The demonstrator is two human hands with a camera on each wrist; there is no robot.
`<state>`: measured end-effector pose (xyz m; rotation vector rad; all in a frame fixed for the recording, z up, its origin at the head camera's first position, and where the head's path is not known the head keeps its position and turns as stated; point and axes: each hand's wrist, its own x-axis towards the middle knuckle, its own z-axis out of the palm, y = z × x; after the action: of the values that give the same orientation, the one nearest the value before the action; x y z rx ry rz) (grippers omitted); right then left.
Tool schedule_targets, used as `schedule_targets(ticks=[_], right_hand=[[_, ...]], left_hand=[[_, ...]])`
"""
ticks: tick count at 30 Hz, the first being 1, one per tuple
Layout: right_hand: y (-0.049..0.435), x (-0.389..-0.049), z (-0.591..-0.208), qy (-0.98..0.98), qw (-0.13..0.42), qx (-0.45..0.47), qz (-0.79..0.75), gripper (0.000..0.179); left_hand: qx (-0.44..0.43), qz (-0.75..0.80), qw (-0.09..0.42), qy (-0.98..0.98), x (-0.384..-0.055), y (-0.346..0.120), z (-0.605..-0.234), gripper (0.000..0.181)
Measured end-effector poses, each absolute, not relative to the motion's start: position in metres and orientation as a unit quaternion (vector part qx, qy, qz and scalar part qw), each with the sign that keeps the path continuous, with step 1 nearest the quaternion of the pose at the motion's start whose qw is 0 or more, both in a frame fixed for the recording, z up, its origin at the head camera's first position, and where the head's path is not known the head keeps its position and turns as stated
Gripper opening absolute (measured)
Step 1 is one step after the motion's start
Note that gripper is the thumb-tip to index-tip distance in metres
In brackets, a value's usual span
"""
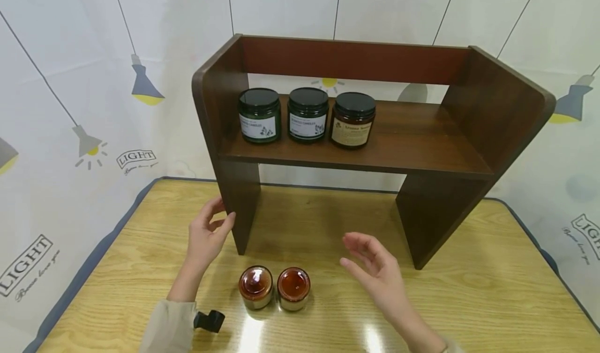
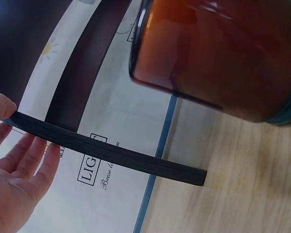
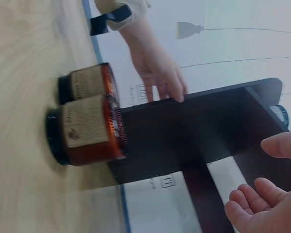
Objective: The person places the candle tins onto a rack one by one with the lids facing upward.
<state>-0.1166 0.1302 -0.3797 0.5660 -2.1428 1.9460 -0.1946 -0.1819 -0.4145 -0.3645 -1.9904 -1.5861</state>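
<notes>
A dark brown wooden shelf (image 1: 323, 160) stands on the table. At the front edge of its left side panel (image 2: 106, 148) is my left hand (image 1: 208, 233), thumb on one face and fingers on the other, gripping it. My right hand (image 1: 375, 269) is held in front of the shelf's lower opening, fingers loosely bent with nothing between them. Two amber glass candle jars (image 1: 255, 285) (image 1: 294, 288) stand upside down on their dark lids, side by side on the table between my hands. In the right wrist view the nearer jar (image 3: 87, 130) shows a beige label.
On the upper board sit two dark green candle jars (image 1: 260, 121) (image 1: 308, 120) with white labels and one amber jar (image 1: 352, 126) with a beige label, all black-lidded. A printed cloth (image 1: 136, 113) with lamp drawings hangs around the wooden table (image 1: 469, 301).
</notes>
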Motion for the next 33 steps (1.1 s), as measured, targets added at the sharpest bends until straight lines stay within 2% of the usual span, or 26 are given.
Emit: schedule_targets(ticks=[5,12,21,28,33], right_hand=[[0.124,-0.114,-0.394,-0.735,0.069,0.193,0.646,0.035],[0.118,-0.112,-0.409,-0.749,0.030,0.176,0.639,0.036],[0.110,-0.111,-0.424,-0.747,0.016,0.172,0.642,0.037],[0.104,-0.113,-0.439,-0.761,-0.044,0.166,0.626,0.045],[0.099,-0.113,-0.448,-0.758,-0.057,0.162,0.630,0.051]], left_hand=[[-0.130,-0.595,0.274,-0.744,-0.190,-0.178,-0.406,0.034],[-0.129,-0.596,0.269,-0.745,-0.194,-0.182,-0.413,0.035],[-0.130,-0.595,0.270,-0.745,-0.194,-0.182,-0.412,0.036],[-0.141,-0.595,0.274,-0.742,-0.193,-0.182,-0.412,0.035],[-0.141,-0.597,0.273,-0.741,-0.193,-0.182,-0.411,0.035]])
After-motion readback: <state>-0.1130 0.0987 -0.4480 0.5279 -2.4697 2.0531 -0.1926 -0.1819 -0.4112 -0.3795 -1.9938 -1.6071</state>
